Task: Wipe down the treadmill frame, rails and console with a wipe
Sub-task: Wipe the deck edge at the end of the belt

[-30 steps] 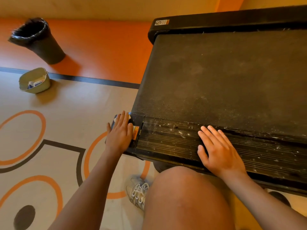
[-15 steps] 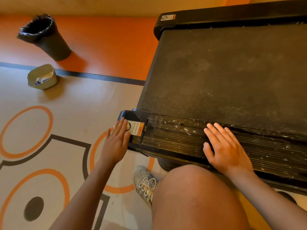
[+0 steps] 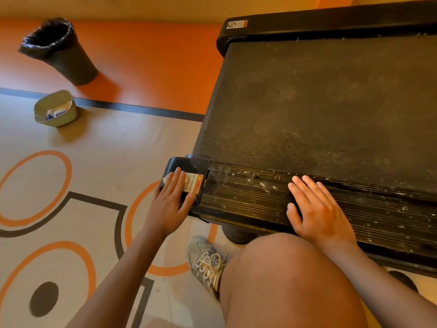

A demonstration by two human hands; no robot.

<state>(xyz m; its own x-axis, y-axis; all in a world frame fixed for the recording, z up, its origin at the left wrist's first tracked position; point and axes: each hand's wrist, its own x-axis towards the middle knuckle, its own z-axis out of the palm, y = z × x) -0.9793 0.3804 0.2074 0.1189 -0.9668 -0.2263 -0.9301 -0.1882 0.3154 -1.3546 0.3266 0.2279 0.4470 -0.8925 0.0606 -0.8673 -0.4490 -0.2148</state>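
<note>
my left hand (image 3: 173, 201) lies flat on the end cap (image 3: 189, 165) at the near left corner of the treadmill (image 3: 331, 18), just left of the picture's centre. the fingers are straight and close together, pressing down rather than pinching. a pale corner of the wipe (image 3: 166, 180) pokes out beside my fingertips, so i judge the rest is trapped under my palm. a flat hand spreads the wipe over the cap's curved top and lets me rub it without bunching.

my right hand (image 3: 319, 209) rests palm down on the ribbed side rail (image 3: 248, 192), right of centre, with its fingers straight, slightly spread and holding nothing. i think it is there to steady me while i crouch, with my knee (image 3: 283, 280) and shoe (image 3: 205, 263) low in the frame. the rail is flecked with white specks and the belt (image 3: 319, 102) above it looks dusty, so i judge most of the wiping is yet to do.

the warning sticker (image 3: 195, 183) beside my left fingers is orange and white. i can read "warning" and "no stepping on"; the last word is unclear. a second sticker (image 3: 237, 24) on the far corner shows a crossed circle, and its text is too small to read.

a lined black bin (image 3: 59, 50) and a small tub (image 3: 55, 110) of packets stand on the floor in the upper left.
</note>
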